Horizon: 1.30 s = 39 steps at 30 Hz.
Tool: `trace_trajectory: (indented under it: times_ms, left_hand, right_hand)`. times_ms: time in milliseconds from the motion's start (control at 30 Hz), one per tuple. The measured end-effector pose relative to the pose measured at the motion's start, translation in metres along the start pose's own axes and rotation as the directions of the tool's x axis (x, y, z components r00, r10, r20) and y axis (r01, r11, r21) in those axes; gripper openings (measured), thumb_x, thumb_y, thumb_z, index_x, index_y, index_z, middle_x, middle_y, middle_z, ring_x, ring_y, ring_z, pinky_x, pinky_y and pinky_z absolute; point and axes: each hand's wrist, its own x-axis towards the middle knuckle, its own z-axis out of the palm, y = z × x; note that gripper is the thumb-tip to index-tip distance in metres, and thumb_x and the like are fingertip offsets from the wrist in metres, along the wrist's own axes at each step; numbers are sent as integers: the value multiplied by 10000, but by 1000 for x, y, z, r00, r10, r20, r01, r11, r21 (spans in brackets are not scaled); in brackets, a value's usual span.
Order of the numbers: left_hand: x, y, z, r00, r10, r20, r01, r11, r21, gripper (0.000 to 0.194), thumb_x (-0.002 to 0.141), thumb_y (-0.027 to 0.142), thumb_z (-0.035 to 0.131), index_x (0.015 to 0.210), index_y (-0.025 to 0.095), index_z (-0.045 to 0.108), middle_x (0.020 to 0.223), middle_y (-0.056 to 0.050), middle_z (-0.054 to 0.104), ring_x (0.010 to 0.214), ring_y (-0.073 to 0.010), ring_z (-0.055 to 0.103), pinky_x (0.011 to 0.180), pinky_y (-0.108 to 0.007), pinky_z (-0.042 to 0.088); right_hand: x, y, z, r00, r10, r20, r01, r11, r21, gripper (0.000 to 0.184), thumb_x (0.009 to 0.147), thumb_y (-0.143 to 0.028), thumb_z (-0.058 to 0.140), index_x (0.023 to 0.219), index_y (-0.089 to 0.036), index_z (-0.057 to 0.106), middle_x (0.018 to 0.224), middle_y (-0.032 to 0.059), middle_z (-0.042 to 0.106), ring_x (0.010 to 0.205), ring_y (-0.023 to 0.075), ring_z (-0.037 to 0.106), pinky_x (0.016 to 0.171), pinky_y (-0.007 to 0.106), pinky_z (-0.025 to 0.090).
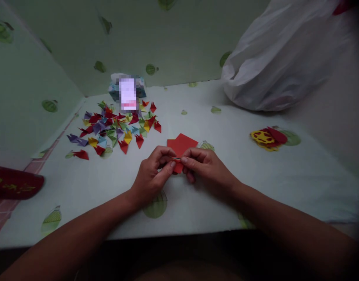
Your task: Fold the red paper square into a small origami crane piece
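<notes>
Pinched between the fingertips of both hands is a small folded paper (176, 158), seen nearly edge-on, so its shape is hard to make out. My left hand (152, 171) closes on its left end with thumb and forefinger. On the right end, my right hand (209, 167) grips it the same way. Red square paper sheets (183, 144) lie on the table just behind and under the fingers, partly hidden by them. To the left spreads a pile of folded paper pieces (111, 132) in red, yellow, purple, green and blue, with pointed tips.
A lit phone (128, 93), blurred out, leans against a tissue box (141, 86) behind the pile. At the back right sits a big white plastic bag (267, 70). Yellow and red paper cut-outs (264, 138) lie right. A dark red object (18, 182) rests at the left edge.
</notes>
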Motion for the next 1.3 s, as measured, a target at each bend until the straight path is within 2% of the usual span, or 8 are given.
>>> trace_trajectory:
  times_ms: [267, 467, 567, 700, 833, 1067, 1200, 1300]
  left_hand:
    - [3, -4, 3, 997, -57, 53, 68, 968, -240, 172, 967, 309, 591, 1080, 191, 539, 786, 4, 680, 719, -134, 684, 688, -252, 563]
    - [6, -3, 3, 991, -131, 40, 137, 937, -320, 255, 967, 385, 594, 1119, 183, 561, 759, 23, 657, 671, -120, 685, 673, -249, 583]
    - [7, -2, 3, 978, -199, 67, 210, 932, -296, 296, 910, 410, 676, 1052, 163, 592, 758, 8, 685, 646, -122, 691, 645, -241, 568]
    - [8, 0, 4, 959, -275, 74, 285, 922, -263, 270, 808, 336, 788, 862, 140, 610, 670, 6, 685, 577, -103, 658, 592, -213, 535]
    - [6, 3, 5, 967, -247, 58, 254, 929, -270, 239, 838, 320, 753, 777, 132, 619, 668, -8, 701, 559, -94, 649, 575, -209, 546]
    - [4, 4, 3, 983, -171, 59, 181, 946, -269, 228, 916, 330, 663, 804, 136, 627, 682, -8, 700, 576, -103, 673, 587, -215, 564]
    - [5, 3, 1, 992, -117, 44, 122, 983, -137, 207, 935, 308, 637, 814, 141, 623, 698, -1, 690, 581, -99, 677, 583, -205, 545]
    - [5, 2, -1, 998, -34, 49, 34, 999, 4, 172, 939, 274, 626, 827, 143, 632, 696, -4, 693, 592, -105, 686, 576, -205, 534]
  right_hand:
    - [-2, -2, 3, 998, -25, -58, 25, 1000, -15, 296, 875, -349, 659, 668, -176, 538, 544, -51, 557, 407, 56, 461, 432, 204, 350]
    - [-1, -5, 3, 994, -55, -98, 48, 996, -77, 270, 877, -327, 630, 671, -178, 539, 552, -50, 546, 417, 62, 465, 436, 212, 349]
    - [-2, -5, 3, 992, -75, -101, 60, 987, -147, 269, 886, -313, 614, 663, -180, 543, 516, -56, 521, 426, 66, 446, 443, 215, 332]
    - [-3, -5, 4, 989, -103, -103, 78, 973, -219, 261, 885, -296, 610, 658, -175, 560, 513, -50, 522, 454, 72, 444, 460, 218, 332]
    - [-4, -4, 5, 991, -108, -74, 90, 974, -209, 259, 899, -295, 601, 672, -178, 564, 496, -55, 526, 434, 71, 445, 452, 217, 327]
    - [-4, -2, 4, 983, -167, -77, 154, 976, -154, 260, 899, -318, 628, 689, -176, 570, 550, -45, 558, 438, 72, 480, 461, 220, 363]
    - [-4, -3, 2, 993, -111, -33, 106, 985, -133, 275, 909, -337, 621, 693, -179, 561, 543, -46, 555, 444, 77, 484, 468, 218, 371]
    - [-4, -4, 0, 995, -96, 15, 97, 983, -155, 280, 919, -359, 624, 712, -178, 576, 521, -45, 545, 456, 89, 482, 467, 221, 370]
